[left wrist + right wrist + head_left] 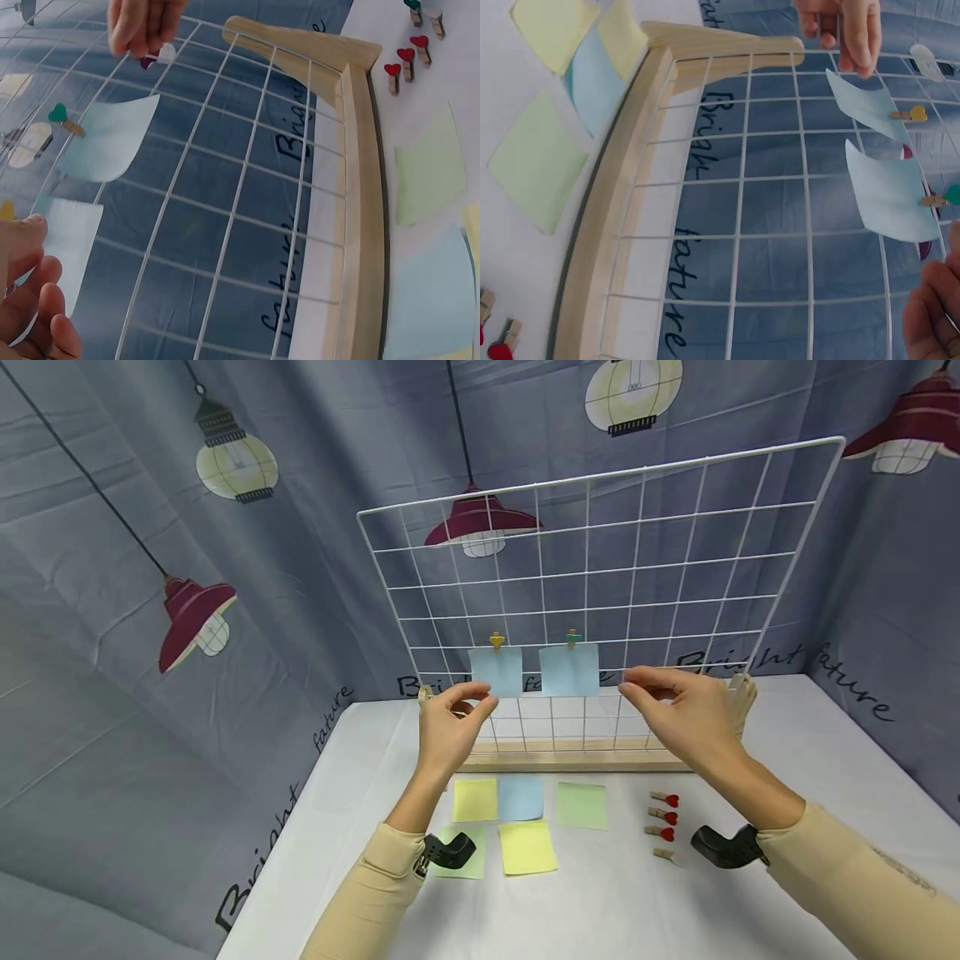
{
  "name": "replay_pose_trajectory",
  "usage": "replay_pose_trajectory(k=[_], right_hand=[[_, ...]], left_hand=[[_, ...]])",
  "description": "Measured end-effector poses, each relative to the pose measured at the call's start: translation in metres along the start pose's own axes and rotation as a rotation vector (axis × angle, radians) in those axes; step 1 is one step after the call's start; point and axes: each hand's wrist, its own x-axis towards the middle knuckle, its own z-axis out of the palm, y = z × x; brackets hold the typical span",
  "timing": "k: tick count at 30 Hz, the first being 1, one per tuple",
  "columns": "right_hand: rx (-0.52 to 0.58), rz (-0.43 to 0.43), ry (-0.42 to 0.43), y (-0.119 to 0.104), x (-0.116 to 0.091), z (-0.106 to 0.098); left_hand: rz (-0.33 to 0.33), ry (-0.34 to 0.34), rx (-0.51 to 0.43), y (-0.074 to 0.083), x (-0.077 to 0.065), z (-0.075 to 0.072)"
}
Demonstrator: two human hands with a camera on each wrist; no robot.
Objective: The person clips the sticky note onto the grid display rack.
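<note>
Backdrop: blue-grey cloth (pixel 315 543), wrinkled, wraps 9 through 3; printed red pendant lamps, pale bulbs, dark script along lower edge.
Table: white surface (pixel 600 918), smooth, its far edge against the cloth at 12.
Rack: white wire grid (pixel 586 608) standing toward 12 on the table, in a pale wooden base (pixel 570 762).
Right hand: (pixel 693 714) at 3 o'clock of the right hung note, just beside it; fingers loosely bent, thumb and forefinger slightly apart, holding nothing.
Left hand: (pixel 448 727) at 7 o'clock of the left hung note, thumb by its lower corner; fingers half curled, small thumb-forefinger gap. Can't tell if it touches paper.
Hung notes: two light blue, right one (pixel 570 672) and left one (pixel 497 670), side by side on the lower grid.
Table notes: at 6 of the base, a yellow (pixel 476 800), blue (pixel 521 798) and green note (pixel 582 806) in a row; second yellow (pixel 528 847) and second green (pixel 468 862) nearer.
Clips, hung: yellow heart (pixel 497 641) and green heart (pixel 573 637), each at its note's 12.
Clips, table: three red-heart clips (pixel 663 816) at 4 of the green row note.
</note>
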Motion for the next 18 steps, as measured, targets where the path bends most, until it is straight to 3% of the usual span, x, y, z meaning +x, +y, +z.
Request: replay_pose_trajectory(k=[11,18], right_hand=[[-0.022,0.115,-0.085,0.015,-0.019,-0.012],[-0.028,0.096,-0.089,0.024,-0.025,-0.015]], left_hand=[[-0.023,-0.008,-0.012,-0.012,-0.018,-0.024],[-0.066,0.002,-0.036,-0.017,-0.025,-0.033]])
